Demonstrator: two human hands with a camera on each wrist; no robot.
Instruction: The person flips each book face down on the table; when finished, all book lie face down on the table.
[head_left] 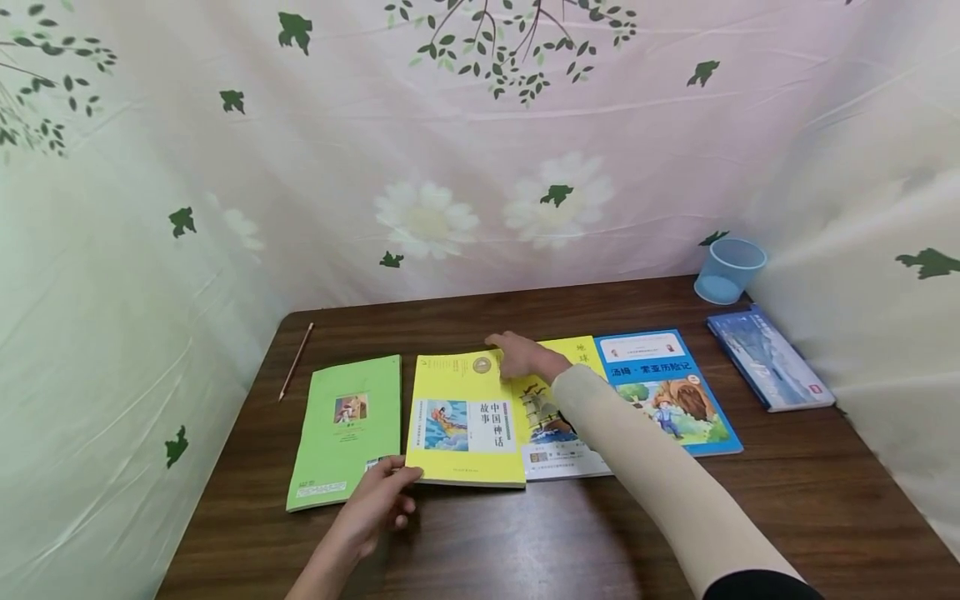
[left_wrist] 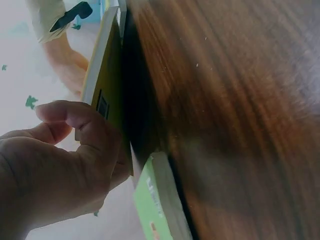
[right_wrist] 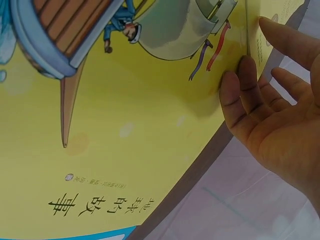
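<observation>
I see my left hand (head_left: 378,500) at the lower middle of the head view, its fingers (left_wrist: 82,117) curled round the near left corner of the yellow book (head_left: 465,421), thumb on top. That book lies at the centre of the table (head_left: 787,500), overlapping the ship book (head_left: 555,417) to its right and, at its near corner, the green book (head_left: 348,429) to its left. My right hand (head_left: 525,357) rests at the yellow book's far right edge; its fingers (right_wrist: 240,87) are straight and loose, touching that edge where it meets the ship book, gripping nothing. Further right lie a blue book (head_left: 667,392) and a dark blue book (head_left: 768,358), with a cup (head_left: 727,271) at the upper right. A pencil (head_left: 295,361) lies at the left.
</observation>
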